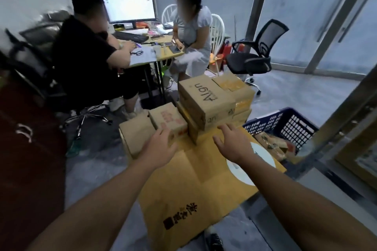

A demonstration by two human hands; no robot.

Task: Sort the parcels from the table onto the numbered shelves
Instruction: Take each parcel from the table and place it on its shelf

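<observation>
Head view: the sorting looks barely begun, or at least far from finished. A cluster of parcels [204,126] is on the bench [204,179], whose top is covered with yellow printed cardboard, and no numbered shelf is in sight.

The parcels are brown cardboard cartons. A small red-printed carton [169,120] sits beside a plain brown carton [136,134] at the bench's left edge. Just to their right is a stack topped by the Align carton [206,96], with more cartons under and behind it. They look intact and closed.

The left hand [161,149] reaches out with its fingers straight, the tips at the red-printed carton's near edge, and grips nothing. The right hand [234,142] is spread flat and empty near the foot of the stack. A blue crate [285,126] holding packets stands beyond the bench's right side.
</observation>
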